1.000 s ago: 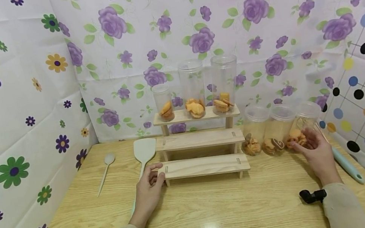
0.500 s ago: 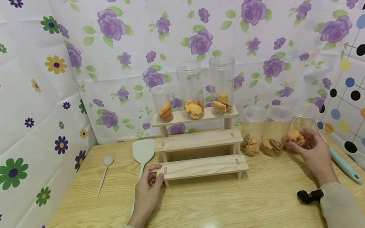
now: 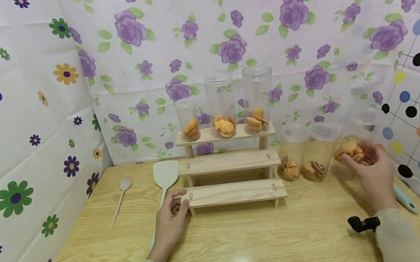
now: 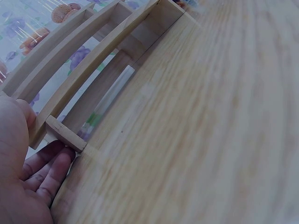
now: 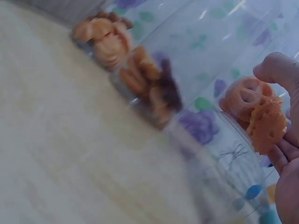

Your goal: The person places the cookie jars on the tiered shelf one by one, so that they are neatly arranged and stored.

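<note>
My right hand [image 3: 377, 178] grips a clear jar [image 3: 359, 130] of cookies by its lower part, holding it slightly tilted and raised off the table. In the right wrist view, pretzel-like and round cookies [image 5: 266, 126] show between thumb and fingers. Two similar jars, one with twisted cookies [image 3: 289, 169] and one with a chocolate-marked cookie [image 3: 314, 169], stand to its left. At the left end of a three-tier wooden stand [image 3: 237, 192], my left hand [image 3: 171, 221] holds the lowest shelf; in the left wrist view its fingertips [image 4: 58, 172] touch the stand's leg.
Three clear jars, a short one [image 3: 188, 118] and two taller ones [image 3: 221, 99], stand on the top tier. A pale spatula [image 3: 166, 174] and a small spoon [image 3: 124, 184] lie left of the stand. A light-blue handle [image 3: 405, 199] lies at right. Patterned cloth [image 3: 228, 24] surrounds the table.
My right hand has lifted its jar off the table and moved it a little to the right, away from the two neighbouring jars. The left hand stays at the stand.
</note>
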`<act>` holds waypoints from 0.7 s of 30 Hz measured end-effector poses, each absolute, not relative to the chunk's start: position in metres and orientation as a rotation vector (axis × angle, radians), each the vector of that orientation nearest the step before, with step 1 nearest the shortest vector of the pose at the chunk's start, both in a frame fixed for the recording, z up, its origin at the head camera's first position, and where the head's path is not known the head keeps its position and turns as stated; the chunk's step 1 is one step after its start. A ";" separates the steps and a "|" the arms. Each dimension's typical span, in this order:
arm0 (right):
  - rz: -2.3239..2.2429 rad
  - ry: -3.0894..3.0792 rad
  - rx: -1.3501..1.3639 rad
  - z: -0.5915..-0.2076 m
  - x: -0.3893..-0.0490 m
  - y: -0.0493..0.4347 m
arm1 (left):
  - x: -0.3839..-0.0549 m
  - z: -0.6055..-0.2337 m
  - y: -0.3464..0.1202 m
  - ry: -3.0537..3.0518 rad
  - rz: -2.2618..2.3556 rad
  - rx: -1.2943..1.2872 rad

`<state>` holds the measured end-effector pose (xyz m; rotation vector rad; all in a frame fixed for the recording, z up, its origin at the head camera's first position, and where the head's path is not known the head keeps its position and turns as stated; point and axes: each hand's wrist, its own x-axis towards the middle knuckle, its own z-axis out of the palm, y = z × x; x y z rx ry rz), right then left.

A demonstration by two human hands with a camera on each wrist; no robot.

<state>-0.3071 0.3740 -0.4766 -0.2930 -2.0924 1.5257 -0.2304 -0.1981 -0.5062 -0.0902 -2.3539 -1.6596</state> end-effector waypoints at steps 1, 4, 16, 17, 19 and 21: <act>1.529 -2.065 -0.295 -0.471 -0.306 0.374 | -0.230 -0.506 -0.198 -2.354 -1.658 -0.091; 1.532 -1.988 -0.274 -0.453 -0.300 0.372 | -0.231 -0.507 -0.200 -2.357 -1.656 -0.091; 1.410 -1.724 0.004 -0.381 -0.276 0.346 | -0.232 -0.509 -0.200 -2.379 -1.653 -0.086; 1.404 -1.723 0.021 -0.377 -0.274 0.343 | -0.232 -0.509 -0.199 -2.379 -1.651 -0.085; 1.432 -1.703 0.063 -0.370 -0.271 0.338 | -0.232 -0.509 -0.199 -2.378 -1.649 -0.083; 1.447 -1.686 0.117 -0.366 -0.269 0.333 | -0.232 -0.509 -0.199 -2.375 -1.649 -0.085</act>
